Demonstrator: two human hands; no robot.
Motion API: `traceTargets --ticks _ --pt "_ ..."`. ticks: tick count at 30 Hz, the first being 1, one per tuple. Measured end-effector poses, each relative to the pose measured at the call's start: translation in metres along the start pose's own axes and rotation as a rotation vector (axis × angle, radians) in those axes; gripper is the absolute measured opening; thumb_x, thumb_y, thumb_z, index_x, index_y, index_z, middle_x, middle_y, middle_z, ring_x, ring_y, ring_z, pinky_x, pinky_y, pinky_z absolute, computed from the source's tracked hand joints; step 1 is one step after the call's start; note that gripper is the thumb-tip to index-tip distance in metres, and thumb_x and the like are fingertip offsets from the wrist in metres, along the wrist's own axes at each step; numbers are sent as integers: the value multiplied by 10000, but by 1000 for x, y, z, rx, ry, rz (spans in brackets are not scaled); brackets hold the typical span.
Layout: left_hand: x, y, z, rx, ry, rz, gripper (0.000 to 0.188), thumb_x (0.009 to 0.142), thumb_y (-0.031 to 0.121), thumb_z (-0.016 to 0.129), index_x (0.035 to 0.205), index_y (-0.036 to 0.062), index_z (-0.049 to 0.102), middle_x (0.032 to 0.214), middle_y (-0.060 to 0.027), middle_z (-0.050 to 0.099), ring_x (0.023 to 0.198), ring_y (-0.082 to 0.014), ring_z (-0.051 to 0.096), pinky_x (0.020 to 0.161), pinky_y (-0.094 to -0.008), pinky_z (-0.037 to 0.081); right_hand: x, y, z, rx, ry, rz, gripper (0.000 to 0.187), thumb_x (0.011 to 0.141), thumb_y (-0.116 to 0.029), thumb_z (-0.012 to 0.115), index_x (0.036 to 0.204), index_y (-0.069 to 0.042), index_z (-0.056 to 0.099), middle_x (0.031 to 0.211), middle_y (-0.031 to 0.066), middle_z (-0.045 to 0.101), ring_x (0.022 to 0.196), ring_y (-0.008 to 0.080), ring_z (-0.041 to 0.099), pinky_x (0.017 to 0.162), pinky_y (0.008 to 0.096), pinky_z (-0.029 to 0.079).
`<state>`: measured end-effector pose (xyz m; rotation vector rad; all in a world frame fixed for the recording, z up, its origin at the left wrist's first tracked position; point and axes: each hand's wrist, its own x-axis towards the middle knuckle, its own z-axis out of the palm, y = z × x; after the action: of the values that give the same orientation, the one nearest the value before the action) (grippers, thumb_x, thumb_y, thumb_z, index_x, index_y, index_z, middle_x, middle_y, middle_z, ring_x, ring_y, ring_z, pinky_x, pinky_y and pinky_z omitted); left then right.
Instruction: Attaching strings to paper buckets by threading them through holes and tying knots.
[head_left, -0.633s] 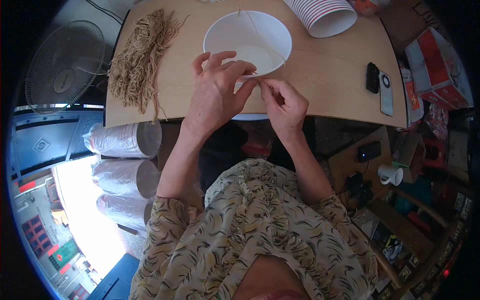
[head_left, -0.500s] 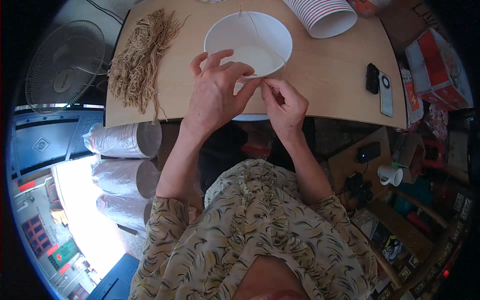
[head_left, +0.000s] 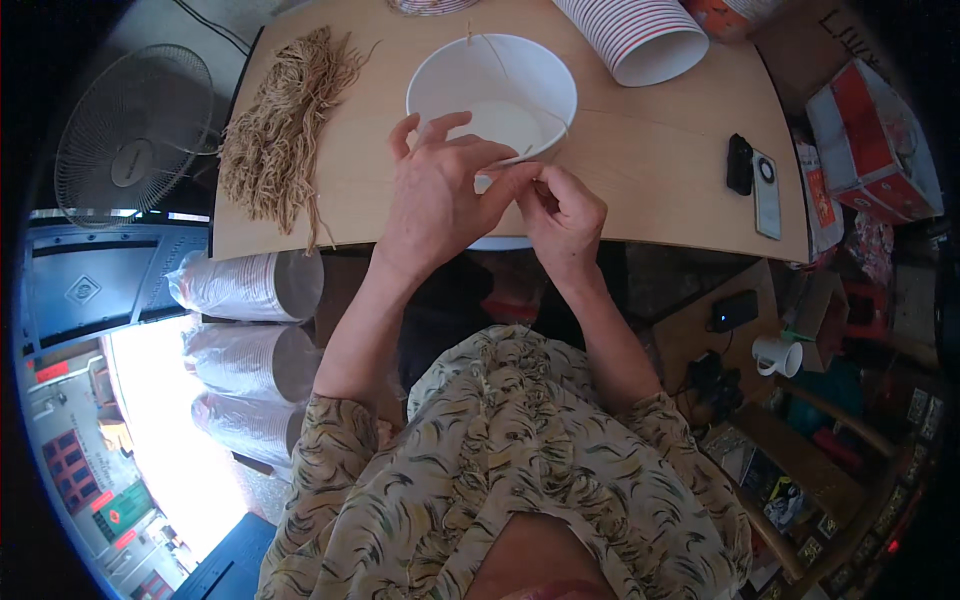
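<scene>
A white paper bucket stands tilted at the table's near edge, its wide mouth facing me. A thin tan cord passes through its far rim and loops across the mouth to the right side. My left hand pinches the near rim between thumb and forefinger, its other fingers raised over the mouth. Right against it, my right hand is closed in a pinch at the same spot; the cord seems to run into these fingers, but its end is hidden. A bundle of tan cords lies on the left.
Nested white buckets with red-striped rims lie at the table's back right. A phone and a small black object lie near the right edge. Plastic-wrapped bucket stacks are below left; a fan stands beyond the table's left side.
The view has shifted slightly. My left thumb has moved right, closer over my right fingertips, at the bucket's near rim. Both hands stay at the rim.
</scene>
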<state>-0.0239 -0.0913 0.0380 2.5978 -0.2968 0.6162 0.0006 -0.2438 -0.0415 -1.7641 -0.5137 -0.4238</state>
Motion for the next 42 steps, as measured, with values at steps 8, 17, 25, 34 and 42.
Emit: traceTargets --ticks 8,17,25,34,42 --pt "3 -2 1 -33 -51 -58 231 889 355 700 923 147 794 829 -18 739 1160 -274 590 1092 -534 252 4 -8 -4 -15 11 -13 93 878 56 709 965 32 687 760 28 649 694 60 605 596 216 484" --pt "8 -9 -2 -164 -52 -64 117 851 246 712 890 172 794 862 -21 735 1135 -247 614 1076 -487 288 8 -23 -18 -72 -10 46 150 820 -12 755 962 -33 710 720 95 668 594 165 634 547 283 486" --pt "2 -16 -14 -194 -131 6 89 902 218 672 896 133 695 858 -23 726 1051 -193 660 1115 -548 258 83 -64 -85 -114 -395 114 263 840 -4 710 1101 -24 692 730 17 594 640 61 543 591 242 472" --pt "4 -28 -51 -642 -174 -97 100 979 109 587 968 14 618 1040 -89 716 954 -215 697 912 -386 505 107 -56 -55 -49 -704 -127 280 798 12 680 1078 14 677 826 86 664 752 169 652 750 313 533" --pt "3 -26 -42 -1182 -164 -290 243 1076 190 463 1079 -31 565 1136 -94 642 1011 -142 613 892 -302 523 91 -84 -37 -205 -636 -465 291 763 56 662 1046 -4 649 1029 131 629 1004 332 624 851 403 534"
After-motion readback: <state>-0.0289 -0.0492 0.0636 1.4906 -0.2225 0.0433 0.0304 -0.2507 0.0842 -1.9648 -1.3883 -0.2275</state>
